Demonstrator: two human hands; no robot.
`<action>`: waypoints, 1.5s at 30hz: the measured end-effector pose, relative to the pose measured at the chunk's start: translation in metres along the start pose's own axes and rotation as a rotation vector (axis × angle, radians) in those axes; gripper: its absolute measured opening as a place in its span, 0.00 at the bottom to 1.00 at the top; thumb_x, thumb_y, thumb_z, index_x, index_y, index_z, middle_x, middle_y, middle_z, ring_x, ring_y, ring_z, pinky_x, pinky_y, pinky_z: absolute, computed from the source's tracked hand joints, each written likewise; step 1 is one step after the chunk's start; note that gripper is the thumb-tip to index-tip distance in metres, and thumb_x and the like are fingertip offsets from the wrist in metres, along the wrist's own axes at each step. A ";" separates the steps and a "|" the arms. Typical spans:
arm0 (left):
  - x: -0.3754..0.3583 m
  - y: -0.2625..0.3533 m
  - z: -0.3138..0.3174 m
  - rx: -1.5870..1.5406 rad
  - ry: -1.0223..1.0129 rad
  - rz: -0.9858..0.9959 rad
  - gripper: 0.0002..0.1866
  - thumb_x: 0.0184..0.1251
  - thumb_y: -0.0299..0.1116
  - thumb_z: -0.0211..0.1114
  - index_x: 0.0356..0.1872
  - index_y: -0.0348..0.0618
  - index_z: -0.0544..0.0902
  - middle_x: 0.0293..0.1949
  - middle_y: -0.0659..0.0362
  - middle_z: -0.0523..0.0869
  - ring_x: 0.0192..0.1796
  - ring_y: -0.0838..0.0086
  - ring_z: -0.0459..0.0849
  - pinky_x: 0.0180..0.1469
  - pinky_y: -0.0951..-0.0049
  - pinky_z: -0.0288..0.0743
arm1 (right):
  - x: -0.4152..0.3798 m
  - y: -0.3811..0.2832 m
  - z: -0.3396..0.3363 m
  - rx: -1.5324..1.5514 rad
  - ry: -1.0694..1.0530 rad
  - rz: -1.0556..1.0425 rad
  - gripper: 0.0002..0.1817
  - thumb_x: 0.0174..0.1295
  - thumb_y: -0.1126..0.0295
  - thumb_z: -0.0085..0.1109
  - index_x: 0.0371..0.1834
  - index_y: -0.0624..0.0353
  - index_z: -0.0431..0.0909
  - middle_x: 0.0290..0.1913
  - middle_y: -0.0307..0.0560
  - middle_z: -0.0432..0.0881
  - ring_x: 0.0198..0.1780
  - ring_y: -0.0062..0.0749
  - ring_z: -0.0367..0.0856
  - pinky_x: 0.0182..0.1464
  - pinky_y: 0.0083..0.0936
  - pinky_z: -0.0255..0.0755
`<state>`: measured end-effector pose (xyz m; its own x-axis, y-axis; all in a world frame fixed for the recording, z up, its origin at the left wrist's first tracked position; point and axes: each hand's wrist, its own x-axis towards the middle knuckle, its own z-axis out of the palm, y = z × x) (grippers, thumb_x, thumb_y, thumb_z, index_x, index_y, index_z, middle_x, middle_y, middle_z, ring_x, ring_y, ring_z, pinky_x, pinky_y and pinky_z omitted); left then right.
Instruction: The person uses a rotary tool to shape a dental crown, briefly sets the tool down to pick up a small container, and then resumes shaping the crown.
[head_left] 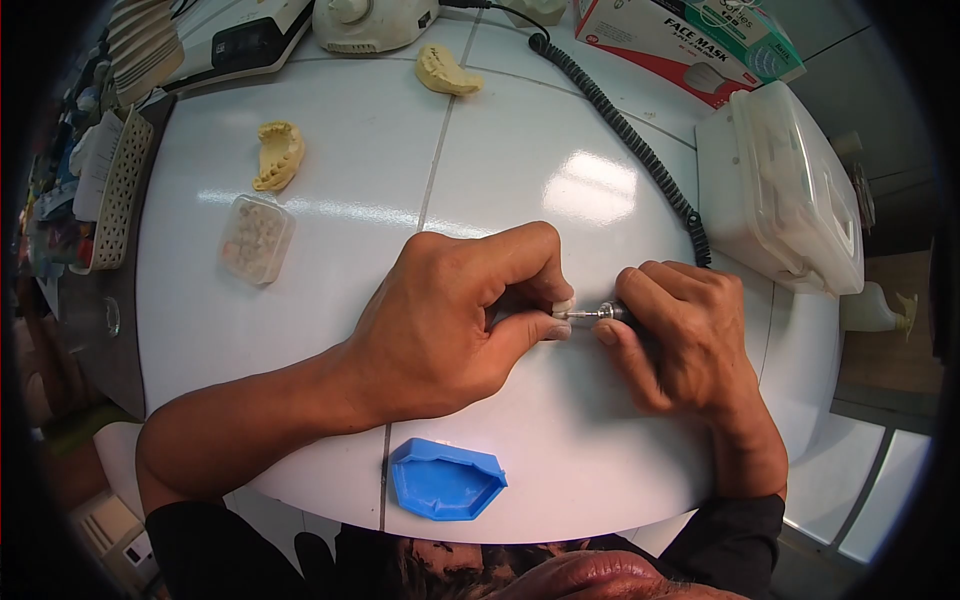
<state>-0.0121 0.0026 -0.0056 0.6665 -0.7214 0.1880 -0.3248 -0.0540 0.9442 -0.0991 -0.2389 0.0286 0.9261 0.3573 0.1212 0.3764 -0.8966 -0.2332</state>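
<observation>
My left hand is closed in a pinch on a small off-white tooth-like piece, mostly covered by thumb and fingertip. In my right hand is a dental handpiece, gripped like a pen. Its thin metal bur points left, and the tip reaches the small piece between my left fingertips. Both hands are over the middle right of the white table. Below them, near the front edge, lies a blue plastic tray with angled sides.
Yellowish dental casts lie farther back. A clear box holds small pale pieces. From a white control unit, a black coiled cord runs toward my right hand. A white lidded container and a face mask box stand right.
</observation>
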 end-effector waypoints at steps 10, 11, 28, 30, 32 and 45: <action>0.000 0.002 -0.001 -0.004 -0.016 -0.011 0.10 0.66 0.19 0.81 0.41 0.32 0.85 0.35 0.53 0.93 0.39 0.77 0.94 0.41 0.76 0.86 | 0.000 -0.001 0.001 -0.003 0.011 0.006 0.17 0.67 0.58 0.73 0.30 0.53 0.76 0.22 0.40 0.73 0.21 0.39 0.76 0.25 0.37 0.66; 0.000 0.001 -0.001 -0.004 -0.014 -0.010 0.10 0.66 0.19 0.81 0.41 0.32 0.85 0.34 0.53 0.93 0.39 0.77 0.94 0.41 0.76 0.86 | 0.000 -0.001 0.001 -0.001 0.008 0.008 0.17 0.67 0.58 0.73 0.30 0.53 0.76 0.22 0.40 0.73 0.21 0.39 0.76 0.25 0.37 0.66; 0.000 0.002 -0.001 0.037 0.006 -0.003 0.11 0.65 0.22 0.83 0.39 0.34 0.86 0.32 0.58 0.92 0.31 0.84 0.86 0.31 0.80 0.74 | 0.000 -0.001 0.001 0.003 0.011 0.016 0.16 0.66 0.59 0.73 0.31 0.54 0.77 0.22 0.40 0.73 0.21 0.40 0.77 0.26 0.38 0.67; 0.000 0.000 0.000 0.024 0.013 -0.001 0.11 0.65 0.22 0.83 0.39 0.34 0.86 0.32 0.58 0.92 0.30 0.85 0.86 0.31 0.80 0.73 | 0.000 -0.001 0.002 0.001 0.011 0.014 0.16 0.66 0.59 0.73 0.31 0.54 0.77 0.22 0.40 0.73 0.21 0.40 0.77 0.26 0.38 0.67; 0.000 0.000 0.000 0.035 0.012 -0.003 0.11 0.65 0.22 0.83 0.39 0.35 0.86 0.32 0.58 0.93 0.30 0.85 0.85 0.30 0.80 0.73 | 0.000 -0.002 0.002 -0.001 0.017 0.013 0.16 0.66 0.59 0.73 0.31 0.54 0.77 0.22 0.40 0.73 0.21 0.40 0.77 0.25 0.38 0.67; 0.000 0.001 0.000 0.048 0.022 0.006 0.11 0.64 0.23 0.84 0.38 0.36 0.86 0.31 0.58 0.93 0.28 0.86 0.83 0.29 0.80 0.71 | 0.000 -0.002 0.001 -0.004 0.004 0.029 0.15 0.65 0.60 0.73 0.31 0.54 0.77 0.23 0.41 0.73 0.22 0.40 0.78 0.26 0.38 0.68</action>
<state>-0.0124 0.0029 -0.0046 0.6789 -0.7064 0.2004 -0.3604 -0.0828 0.9291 -0.1001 -0.2366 0.0283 0.9364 0.3305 0.1182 0.3497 -0.9075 -0.2326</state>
